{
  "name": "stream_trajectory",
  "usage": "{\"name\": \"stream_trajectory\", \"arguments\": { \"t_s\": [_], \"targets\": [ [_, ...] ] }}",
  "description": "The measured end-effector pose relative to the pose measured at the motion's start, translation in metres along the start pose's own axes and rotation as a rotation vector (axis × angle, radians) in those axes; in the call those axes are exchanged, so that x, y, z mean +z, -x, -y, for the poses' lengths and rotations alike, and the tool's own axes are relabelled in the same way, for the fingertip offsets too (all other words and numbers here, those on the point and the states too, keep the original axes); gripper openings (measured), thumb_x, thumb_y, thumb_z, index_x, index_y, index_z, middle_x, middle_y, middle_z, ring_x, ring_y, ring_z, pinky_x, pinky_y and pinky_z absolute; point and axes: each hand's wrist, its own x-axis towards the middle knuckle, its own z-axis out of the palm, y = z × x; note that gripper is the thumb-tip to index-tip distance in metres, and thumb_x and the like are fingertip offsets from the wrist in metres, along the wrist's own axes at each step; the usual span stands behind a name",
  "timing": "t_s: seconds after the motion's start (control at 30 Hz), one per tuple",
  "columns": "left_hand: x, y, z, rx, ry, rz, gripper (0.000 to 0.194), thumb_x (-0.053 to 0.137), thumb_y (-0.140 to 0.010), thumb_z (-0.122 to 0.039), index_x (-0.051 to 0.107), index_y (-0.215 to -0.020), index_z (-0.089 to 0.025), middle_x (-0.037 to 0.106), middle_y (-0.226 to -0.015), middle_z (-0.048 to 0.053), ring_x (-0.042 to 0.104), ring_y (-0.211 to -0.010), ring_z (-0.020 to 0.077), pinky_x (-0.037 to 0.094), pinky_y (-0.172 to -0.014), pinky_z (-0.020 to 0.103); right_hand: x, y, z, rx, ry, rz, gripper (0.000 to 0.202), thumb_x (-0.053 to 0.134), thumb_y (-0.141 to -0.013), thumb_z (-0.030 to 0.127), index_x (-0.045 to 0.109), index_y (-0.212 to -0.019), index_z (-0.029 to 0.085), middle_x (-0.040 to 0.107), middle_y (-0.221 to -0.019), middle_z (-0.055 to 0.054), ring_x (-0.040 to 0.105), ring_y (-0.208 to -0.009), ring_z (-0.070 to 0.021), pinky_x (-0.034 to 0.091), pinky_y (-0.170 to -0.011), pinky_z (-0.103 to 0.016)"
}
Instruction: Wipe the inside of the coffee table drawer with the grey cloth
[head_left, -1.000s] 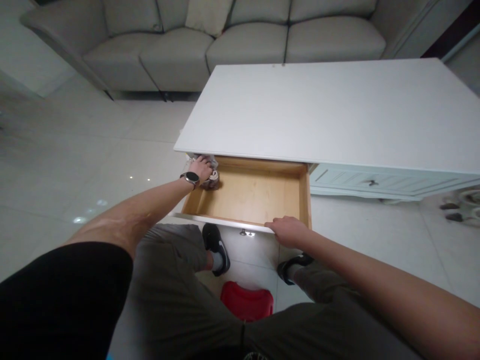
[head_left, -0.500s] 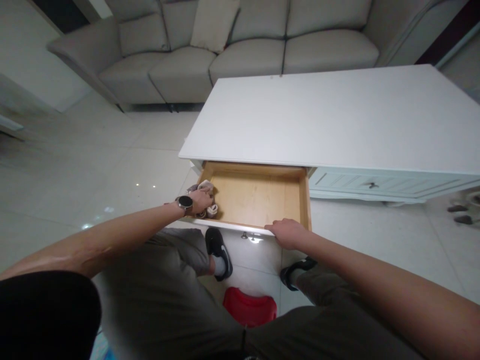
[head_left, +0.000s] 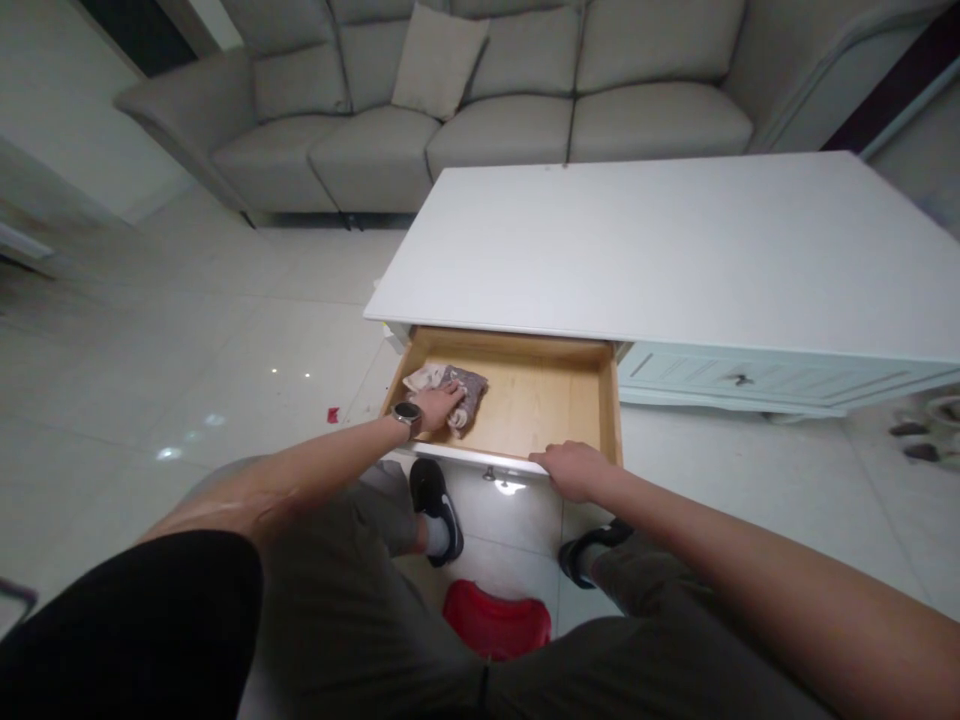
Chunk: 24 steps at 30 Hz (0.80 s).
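My left hand [head_left: 439,407], with a watch on its wrist, presses down on a bunched cloth [head_left: 471,392] in the left part of the pulled-out drawer [head_left: 547,390]. Its fingers lie over the cloth, which is patterned grey-brown with a paler side. At the drawer's front edge, right of the knob [head_left: 489,473], my right hand [head_left: 576,470] is closed over the white front panel. Its fingertips curl over the top of that panel, and its lower part is hidden. Bare pale wood shows across the rest of the drawer's bottom.
The drawer belongs to a white coffee table [head_left: 637,245]; a second drawer front [head_left: 742,375] is closed. A grey sofa [head_left: 514,135] stands behind. A red plastic object [head_left: 499,622] is between my feet, and a small red scrap [head_left: 333,414] lies on the tiles.
My left hand has moved right with the cloth, away from the drawer's left wall, and the cloth is more spread out. My right hand stays on the drawer front.
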Motion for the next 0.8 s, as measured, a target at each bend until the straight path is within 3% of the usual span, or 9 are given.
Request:
{"name": "stream_trajectory", "arguments": {
  "t_s": [0.1,0.2,0.3,0.4,0.53,0.67,0.8],
  "targets": [
    [0.021,-0.013,-0.006,-0.057,0.026,0.056,0.083,0.06,-0.073,-0.008,0.034,-0.152,-0.005,0.022,-0.163,0.027,0.025,-0.151,0.0344,0.036,-0.114,0.05,-0.001,0.0,0.0,-0.002,0.003,0.003,0.043,0.048,-0.089,0.017,0.063,-0.128,0.025,0.071,-0.116,-0.013,0.068,-0.104,-0.0309,0.051,-0.081,-0.039],
    [0.029,-0.024,-0.004,-0.076,0.214,-0.027,0.08,0.058,-0.071,-0.006,0.041,-0.149,-0.007,0.035,-0.159,0.025,0.026,-0.151,0.0337,0.031,-0.117,0.052,-0.001,-0.001,0.0,-0.008,0.004,0.005,0.043,0.048,-0.088,0.016,0.063,-0.127,0.024,0.071,-0.115,-0.014,0.068,-0.104,-0.0309,0.051,-0.08,-0.039],
    [0.032,-0.034,0.0,-0.327,0.738,-0.265,0.053,0.061,-0.071,-0.009,0.064,-0.123,-0.012,0.064,-0.132,0.022,0.052,-0.135,0.0329,0.039,-0.113,0.045,-0.001,-0.001,0.0,-0.011,-0.003,0.006,0.043,0.049,-0.088,0.016,0.063,-0.127,0.024,0.071,-0.115,-0.014,0.068,-0.104,-0.0307,0.052,-0.079,-0.038],
    [0.035,-0.046,0.002,-0.658,1.062,-0.52,0.021,0.063,-0.077,-0.017,0.067,-0.097,-0.015,0.074,-0.099,0.019,0.068,-0.109,0.0345,0.051,-0.097,0.048,-0.001,-0.002,-0.001,-0.018,-0.007,0.006,0.044,0.05,-0.088,0.016,0.062,-0.129,0.025,0.071,-0.115,-0.014,0.068,-0.104,-0.0299,0.052,-0.079,-0.037],
    [0.028,-0.07,0.008,-0.855,1.199,-0.723,0.018,0.045,-0.09,-0.019,0.061,-0.098,-0.016,0.071,-0.086,0.014,0.072,-0.089,0.0289,0.059,-0.075,0.045,0.001,-0.003,-0.001,-0.033,-0.004,-0.004,0.042,0.051,-0.089,0.016,0.063,-0.128,0.024,0.071,-0.114,-0.015,0.069,-0.104,-0.0293,0.052,-0.08,-0.037],
    [0.01,-0.098,0.022,-1.005,1.478,-0.973,0.014,0.044,-0.091,-0.017,0.055,-0.097,-0.019,0.068,-0.087,0.008,0.07,-0.086,0.021,0.059,-0.074,0.038,0.002,-0.003,-0.001,-0.03,-0.001,-0.017,0.04,0.051,-0.089,0.016,0.064,-0.126,0.023,0.071,-0.112,-0.015,0.069,-0.104,-0.0283,0.052,-0.081,-0.037],
    [-0.002,-0.122,0.029,-0.95,1.518,-0.968,0.004,0.051,-0.087,-0.016,0.052,-0.088,-0.019,0.066,-0.086,0.01,0.069,-0.089,0.024,0.057,-0.078,0.042,0.001,-0.002,0.001,-0.021,-0.008,-0.03,0.039,0.052,-0.089,0.015,0.065,-0.124,0.023,0.072,-0.111,-0.014,0.069,-0.102,-0.028,0.053,-0.08,-0.037]
  ]
}}
